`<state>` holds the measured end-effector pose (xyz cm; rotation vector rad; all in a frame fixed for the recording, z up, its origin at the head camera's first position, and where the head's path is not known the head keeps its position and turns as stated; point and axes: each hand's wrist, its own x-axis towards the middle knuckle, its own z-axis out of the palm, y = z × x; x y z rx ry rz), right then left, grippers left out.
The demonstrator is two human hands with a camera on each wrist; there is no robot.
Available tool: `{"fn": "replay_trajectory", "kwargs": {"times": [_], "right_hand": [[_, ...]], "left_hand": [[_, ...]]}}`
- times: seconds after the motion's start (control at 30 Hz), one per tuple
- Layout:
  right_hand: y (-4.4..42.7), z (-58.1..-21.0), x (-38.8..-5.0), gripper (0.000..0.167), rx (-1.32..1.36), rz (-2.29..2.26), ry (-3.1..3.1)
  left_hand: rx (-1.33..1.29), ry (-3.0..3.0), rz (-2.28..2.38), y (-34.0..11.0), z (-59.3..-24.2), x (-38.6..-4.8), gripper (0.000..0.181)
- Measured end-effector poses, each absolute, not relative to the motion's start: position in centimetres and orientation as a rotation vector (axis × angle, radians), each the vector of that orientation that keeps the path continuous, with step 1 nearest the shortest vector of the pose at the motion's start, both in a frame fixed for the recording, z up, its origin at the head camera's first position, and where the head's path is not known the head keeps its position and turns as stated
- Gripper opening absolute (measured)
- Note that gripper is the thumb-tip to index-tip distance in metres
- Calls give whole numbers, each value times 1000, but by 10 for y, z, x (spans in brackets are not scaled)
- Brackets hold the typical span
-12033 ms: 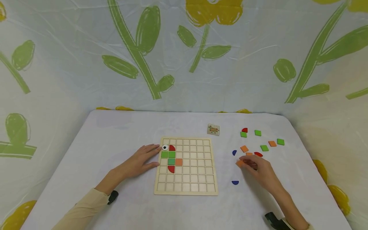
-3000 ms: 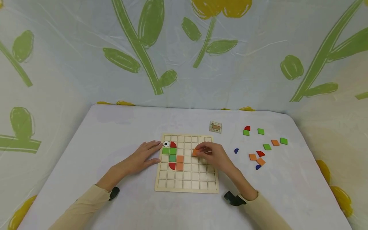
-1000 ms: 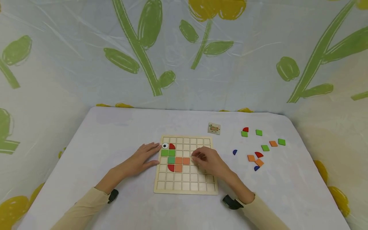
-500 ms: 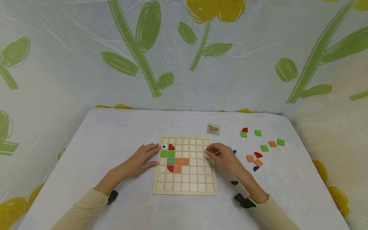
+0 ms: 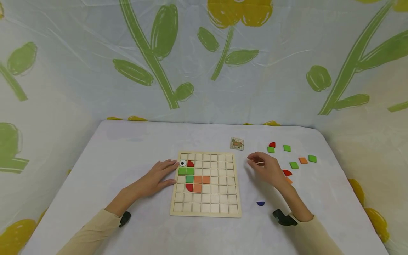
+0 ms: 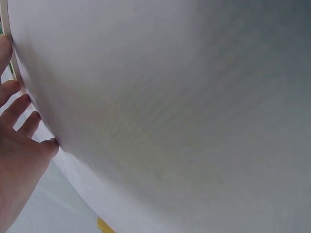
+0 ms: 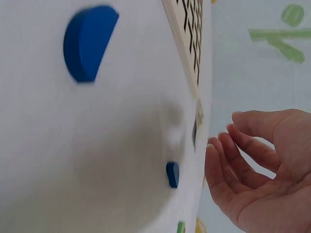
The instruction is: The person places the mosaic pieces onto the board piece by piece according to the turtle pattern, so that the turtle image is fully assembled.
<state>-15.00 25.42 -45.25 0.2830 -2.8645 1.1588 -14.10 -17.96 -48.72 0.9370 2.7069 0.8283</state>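
In the head view my left hand (image 5: 159,178) lies with its fingertips against the left edge of the wooden grid board (image 5: 205,214); the left wrist view shows those spread fingers (image 6: 13,114). Several pieces sit in the board's cells: a round eye piece (image 5: 182,163), green squares (image 5: 186,171), red quarter rounds (image 5: 189,187) and orange squares (image 5: 202,180). Right of the board my right hand (image 5: 267,169) hovers above the table, fingers bent loosely with nothing between them. From the right wrist, the hand (image 7: 262,167) shows a gap between thumb and fingers, with a blue half round (image 7: 173,174) below it.
Loose green squares (image 5: 294,165), an orange square (image 5: 303,160) and red pieces (image 5: 287,173) lie at the right. A patterned card (image 5: 237,143) lies behind the board. Another blue half round (image 5: 260,203) lies near the board's right edge. Some pieces are hidden behind my right hand.
An orange square that my right hand pinched earlier now lies on the board beside another. My right hand has moved off the board to the right. My left hand has stayed at the edge.
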Motion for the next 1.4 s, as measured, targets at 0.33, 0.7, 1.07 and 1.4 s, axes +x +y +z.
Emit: {"fn": "replay_trajectory", "kwargs": {"times": [0.33, 0.7, 1.07, 1.4], "right_hand": [[281, -455, -160, 27, 141, 1141, -2879], [305, -465, -174, 34, 31, 1202, -2832], [317, -465, -186, 37, -136, 1189, -2883], [326, -467, -193, 38, -145, 1147, -2955]], "left_hand": [[940, 2704, 848, -180, -492, -139, 66], [937, 2710, 854, -178, -490, -135, 66], [935, 2719, 838, -177, -492, -134, 66], [916, 2711, 834, -176, -488, -133, 67]]}}
